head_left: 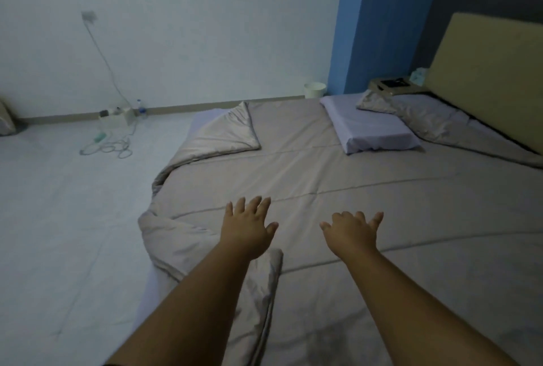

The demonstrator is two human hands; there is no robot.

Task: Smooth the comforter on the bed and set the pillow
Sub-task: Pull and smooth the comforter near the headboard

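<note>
A grey-beige comforter (367, 204) covers the low bed. Its far left corner (229, 133) is folded back, and its near left edge (164, 236) is bunched and rolled inward. A pale lilac pillow (370, 127) lies flat on the comforter near the headboard. My left hand (249, 227) and my right hand (352, 233) stretch out over the comforter's near half, palms down, fingers spread, holding nothing.
A beige headboard (484, 77) stands at the right. A nightstand (390, 85) with a tissue box sits beside it. A white bin (315, 90) stands by the blue wall. Cables, a power strip (102, 142) and a bottle lie on the floor at the left.
</note>
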